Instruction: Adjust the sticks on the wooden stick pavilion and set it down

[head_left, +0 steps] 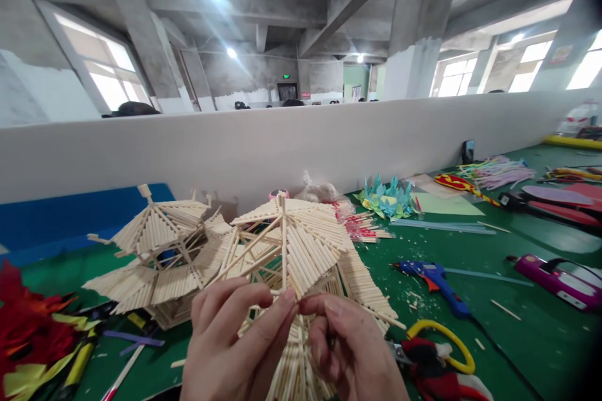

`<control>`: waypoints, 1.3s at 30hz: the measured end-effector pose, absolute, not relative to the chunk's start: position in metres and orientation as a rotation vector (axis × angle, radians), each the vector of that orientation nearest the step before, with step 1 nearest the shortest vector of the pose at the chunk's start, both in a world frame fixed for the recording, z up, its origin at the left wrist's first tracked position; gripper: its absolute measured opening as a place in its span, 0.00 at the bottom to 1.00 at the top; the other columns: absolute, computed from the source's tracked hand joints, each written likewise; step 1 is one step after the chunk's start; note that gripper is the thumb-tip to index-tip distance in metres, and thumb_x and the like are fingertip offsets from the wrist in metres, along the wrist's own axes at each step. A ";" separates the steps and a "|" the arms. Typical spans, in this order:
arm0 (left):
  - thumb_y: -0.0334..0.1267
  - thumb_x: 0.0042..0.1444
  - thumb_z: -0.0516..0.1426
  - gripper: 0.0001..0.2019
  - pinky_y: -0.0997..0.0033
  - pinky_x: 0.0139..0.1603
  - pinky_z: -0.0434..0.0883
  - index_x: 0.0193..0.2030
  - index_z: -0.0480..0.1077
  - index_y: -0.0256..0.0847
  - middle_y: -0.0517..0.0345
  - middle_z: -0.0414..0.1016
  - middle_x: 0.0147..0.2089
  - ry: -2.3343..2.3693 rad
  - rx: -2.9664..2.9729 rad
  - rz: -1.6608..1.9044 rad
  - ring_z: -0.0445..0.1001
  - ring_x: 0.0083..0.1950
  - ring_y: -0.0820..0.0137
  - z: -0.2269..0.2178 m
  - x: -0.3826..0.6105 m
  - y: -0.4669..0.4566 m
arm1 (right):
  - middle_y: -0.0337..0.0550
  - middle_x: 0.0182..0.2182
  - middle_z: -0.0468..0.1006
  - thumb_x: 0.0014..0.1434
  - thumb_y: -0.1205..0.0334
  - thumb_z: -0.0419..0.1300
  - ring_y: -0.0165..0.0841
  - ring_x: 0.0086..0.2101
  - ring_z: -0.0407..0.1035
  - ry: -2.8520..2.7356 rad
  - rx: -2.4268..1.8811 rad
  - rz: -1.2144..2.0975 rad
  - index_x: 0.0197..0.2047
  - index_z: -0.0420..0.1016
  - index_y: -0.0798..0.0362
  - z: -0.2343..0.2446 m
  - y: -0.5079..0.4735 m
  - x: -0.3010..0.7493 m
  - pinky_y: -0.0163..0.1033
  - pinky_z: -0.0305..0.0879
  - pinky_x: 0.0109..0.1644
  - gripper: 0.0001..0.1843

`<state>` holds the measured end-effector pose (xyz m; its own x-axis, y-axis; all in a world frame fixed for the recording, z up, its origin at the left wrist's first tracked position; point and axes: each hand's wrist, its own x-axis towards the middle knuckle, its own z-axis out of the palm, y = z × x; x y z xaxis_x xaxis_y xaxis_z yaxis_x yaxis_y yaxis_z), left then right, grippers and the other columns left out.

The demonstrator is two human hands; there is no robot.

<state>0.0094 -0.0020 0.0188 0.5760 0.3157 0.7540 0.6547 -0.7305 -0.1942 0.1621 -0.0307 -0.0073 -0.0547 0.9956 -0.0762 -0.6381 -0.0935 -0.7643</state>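
Observation:
In front of me stands a pagoda model [310,250] made of thin wooden sticks, its upper roof partly covered with sticks and open between ribs on the left side. My left hand [239,338] is closed, thumb and forefinger pressed at the lower front edge of that roof. Touching it from the right, my right hand [352,344] has its fingers curled in a pinch at the same edge. Whatever lies between the right fingertips is too small to make out. A second stick pagoda [160,232] sits to the left, with two roof tiers.
Right of the model lie a blue glue gun [435,282], yellow-handled scissors [442,344], a purple tool [555,282] and clear glue sticks [442,225]. Behind are bundled sticks [364,225] and a teal paper flower [388,197]. Red paper [28,326] lies left. A white partition [282,144] borders the table.

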 end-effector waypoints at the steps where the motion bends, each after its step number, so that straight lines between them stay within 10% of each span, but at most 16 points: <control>1: 0.25 0.48 0.59 0.14 0.58 0.35 0.64 0.43 0.71 0.38 0.53 0.67 0.36 -0.777 -2.355 -0.988 0.63 0.38 0.62 0.019 0.009 -0.002 | 0.33 0.13 0.65 0.47 0.46 0.60 0.18 0.13 0.51 -0.653 -0.734 1.540 0.30 0.75 0.59 -0.007 -0.031 0.162 0.27 0.40 0.18 0.21; 17: 0.43 0.50 0.59 0.07 0.63 0.38 0.68 0.36 0.74 0.48 0.60 0.75 0.31 -0.874 -2.060 -1.356 0.71 0.35 0.67 0.019 0.031 -0.001 | 0.31 0.11 0.64 0.46 0.52 0.63 0.18 0.13 0.50 -0.613 -0.610 1.580 0.25 0.71 0.58 -0.010 -0.023 0.152 0.27 0.40 0.17 0.15; 39: 0.24 0.45 0.61 0.13 0.59 0.37 0.67 0.39 0.72 0.37 0.55 0.73 0.31 -0.715 -2.350 -1.131 0.66 0.37 0.64 0.013 0.006 -0.001 | 0.31 0.10 0.62 0.45 0.53 0.64 0.19 0.12 0.48 -0.609 -0.641 1.617 0.21 0.65 0.55 -0.004 -0.023 0.151 0.28 0.40 0.17 0.16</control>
